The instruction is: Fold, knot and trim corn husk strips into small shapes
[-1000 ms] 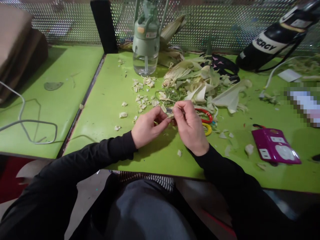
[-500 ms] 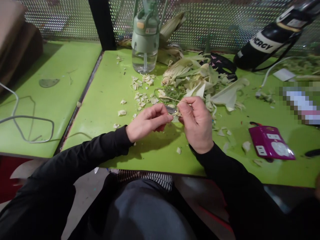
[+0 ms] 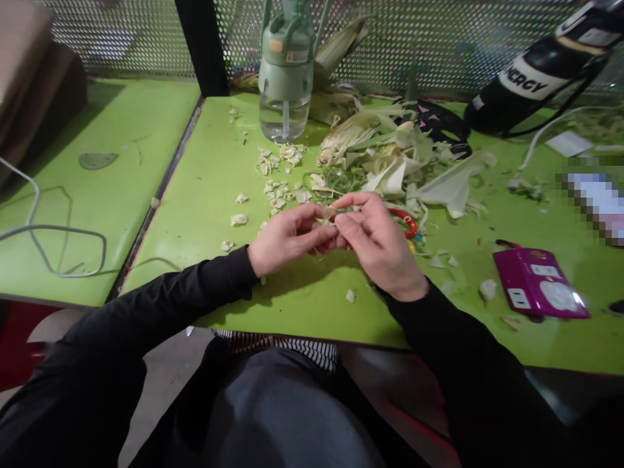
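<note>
My left hand (image 3: 292, 239) pinches a small pale piece of corn husk (image 3: 328, 214) between thumb and fingers. Meeting it from the right, my right hand (image 3: 383, 244) is closed at the same piece, fingertips almost touching the left ones; the exact hold is partly hidden. Just beyond the hands lies a heap of dry corn husks (image 3: 390, 166) with green strings (image 3: 336, 182) beside it. A red loop-shaped handle (image 3: 408, 222) shows behind my right hand, its other end hidden. Several cut husk bits (image 3: 277, 190) are scattered left of the heap.
A green water bottle (image 3: 286, 78) stands at the back, near a mesh screen (image 3: 419, 52). A black bottle (image 3: 531, 78) leans at the right. A purple packet (image 3: 541, 283) and a blurred-out flat object (image 3: 597, 201) lie on the right. A grey cable (image 3: 53, 229) crosses the left tabletop.
My right hand has turned and its fingers have come closer to my left ones. The red handle now shows behind it. The view has shifted slightly.
</note>
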Tool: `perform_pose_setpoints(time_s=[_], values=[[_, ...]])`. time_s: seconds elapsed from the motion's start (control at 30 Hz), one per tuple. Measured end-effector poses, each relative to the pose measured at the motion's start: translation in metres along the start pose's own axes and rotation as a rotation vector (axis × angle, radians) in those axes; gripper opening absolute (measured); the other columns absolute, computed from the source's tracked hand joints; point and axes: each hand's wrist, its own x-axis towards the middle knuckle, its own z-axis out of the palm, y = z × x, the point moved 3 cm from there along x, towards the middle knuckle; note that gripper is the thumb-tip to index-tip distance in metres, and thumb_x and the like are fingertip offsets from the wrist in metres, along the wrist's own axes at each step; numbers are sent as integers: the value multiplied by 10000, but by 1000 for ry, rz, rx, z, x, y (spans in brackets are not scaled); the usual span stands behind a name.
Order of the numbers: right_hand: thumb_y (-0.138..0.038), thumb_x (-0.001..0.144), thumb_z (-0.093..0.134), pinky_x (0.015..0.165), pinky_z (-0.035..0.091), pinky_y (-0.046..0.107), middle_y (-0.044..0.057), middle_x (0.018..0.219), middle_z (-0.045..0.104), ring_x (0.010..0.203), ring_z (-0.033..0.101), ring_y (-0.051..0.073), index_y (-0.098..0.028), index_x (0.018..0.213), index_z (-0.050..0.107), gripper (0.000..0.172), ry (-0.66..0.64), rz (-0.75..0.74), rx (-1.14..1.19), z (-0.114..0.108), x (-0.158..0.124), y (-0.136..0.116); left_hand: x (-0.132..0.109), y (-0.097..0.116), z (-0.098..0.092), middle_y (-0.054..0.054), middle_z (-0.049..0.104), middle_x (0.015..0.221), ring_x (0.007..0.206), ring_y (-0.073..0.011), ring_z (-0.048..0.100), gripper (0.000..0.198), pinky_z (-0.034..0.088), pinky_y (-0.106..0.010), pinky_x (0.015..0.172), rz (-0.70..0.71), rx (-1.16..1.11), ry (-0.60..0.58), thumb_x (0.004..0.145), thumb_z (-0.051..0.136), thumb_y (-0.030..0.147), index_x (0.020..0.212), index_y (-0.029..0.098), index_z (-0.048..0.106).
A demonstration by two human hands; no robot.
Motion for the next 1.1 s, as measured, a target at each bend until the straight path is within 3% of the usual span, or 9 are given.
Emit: perform_pose_setpoints(time_s=[0.3,0.57,0.7,0.83,0.97,1.1], values=[[-289,883,664,560,464,280,-59,708,596,604,580,125,-268,1074,446,290,43,8,89,-10,0,-4,-3,10,-2,12,679,674,593,-68,644,196,550,-185,601,61,26,94,867,686,249,956,132,556],[-289,868,654,517,435,278,-46,701,589,575,564,129,-263,988,484,210,41,3,87,-18,-1,-6,-2,21,-8,5,699,700,613,-75,677,115,568,-182,614,-28,60,69,891,624,149,986,124,564],[-318,913,625,547,454,278,-14,725,649,610,600,136,-213,1067,580,192,53,-28,-96,-17,1,-9,1,17,-8,-38,730,779,672,-91,693,130,580,-206,649,-105,30,23,877,573,87,1006,104,570],[-336,926,621,621,493,292,28,844,720,695,640,152,-211,936,658,130,138,-125,-312,-16,3,-11,1,16,-7,-64,736,832,705,-95,692,185,584,-233,707,-105,45,24,840,560,58,1020,91,585],[-317,921,629,630,490,305,35,829,717,682,630,160,-208,901,659,115,84,-220,-455,-13,3,-11,1,15,-6,-25,685,703,603,-85,634,123,538,-216,608,-46,137,33,863,618,217,916,111,583],[-286,971,537,635,472,323,33,755,660,675,588,173,-206,844,620,172,17,-440,-655,-9,0,-14,0,15,-10,41,579,556,476,-56,500,56,406,-182,481,14,412,81,816,623,174,839,129,600]])
